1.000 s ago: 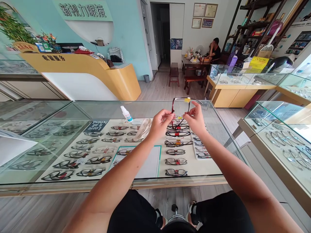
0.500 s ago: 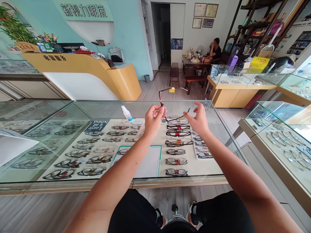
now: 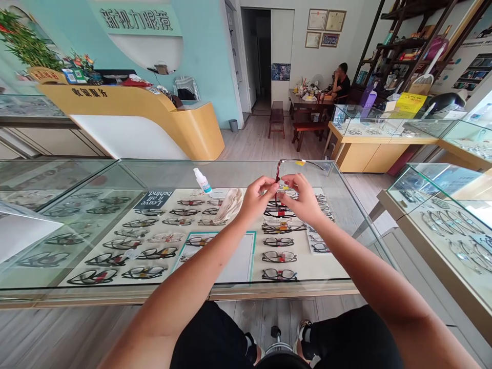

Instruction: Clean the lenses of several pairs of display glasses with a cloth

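A pair of dark red eyeglasses [image 3: 279, 169] is held above the glass display case [image 3: 215, 294], frame edge-on, one temple reaching to the right with a yellow tag on it. My left hand [image 3: 258, 199] pinches the frame near its middle. From the other side my right hand [image 3: 303, 199] closes thumb and fingers on the same frame; its fingertips partly cover the lenses. Left of my hands, a crumpled pale cloth [image 3: 231, 204] lies on the glass, with a small white spray bottle [image 3: 202, 181] standing beyond it.
Rows of eyeglasses [image 3: 279, 256] lie inside the case beneath my forearms. A green-edged white sheet [image 3: 234, 261] is among them. More display cases [image 3: 434, 215] stand at right. A wooden counter [image 3: 200, 128], benches [image 3: 277, 118] and a seated person [image 3: 341, 82] are farther back.
My right hand has moved left from the temple end to the frame, fingers now closed. My left hand has moved right and slightly down with the eyeglasses, which have turned. The cloth shows more.
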Available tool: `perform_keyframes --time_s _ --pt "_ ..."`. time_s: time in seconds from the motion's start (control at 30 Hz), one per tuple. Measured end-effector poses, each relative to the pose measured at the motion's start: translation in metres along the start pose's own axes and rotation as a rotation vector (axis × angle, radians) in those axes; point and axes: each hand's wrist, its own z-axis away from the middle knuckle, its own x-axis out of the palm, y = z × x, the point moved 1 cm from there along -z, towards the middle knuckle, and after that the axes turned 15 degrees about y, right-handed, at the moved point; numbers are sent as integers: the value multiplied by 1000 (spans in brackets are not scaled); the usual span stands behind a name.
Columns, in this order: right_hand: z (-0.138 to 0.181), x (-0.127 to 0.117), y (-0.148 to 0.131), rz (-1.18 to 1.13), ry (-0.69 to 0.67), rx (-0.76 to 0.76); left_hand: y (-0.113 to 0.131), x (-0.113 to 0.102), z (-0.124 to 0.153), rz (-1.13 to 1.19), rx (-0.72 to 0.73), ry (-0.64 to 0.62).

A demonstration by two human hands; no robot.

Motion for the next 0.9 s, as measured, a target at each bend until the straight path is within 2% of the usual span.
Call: perform_keyframes --time_s 0.27,0.4,0.53,0.67,0.77,0.9 --pt "-3 -1 3 -15 -127 -62 12 1 2 133 -231 -3" --pt "-2 1 1 -18 -161 -53 14 2 5 133 -255 -58" --pt "-4 -1 -3 -12 -119 3 17 3 6 137 -229 -97" --pt "-8 -6 -10 -12 -94 22 16 -2 0 112 -207 -48" --pt "-7 -7 -17 -72 -145 23 11 -6 -5 47 -294 -6" --pt "-1 -3 -23 -112 -205 -10 4 -4 -6 35 -372 -91"
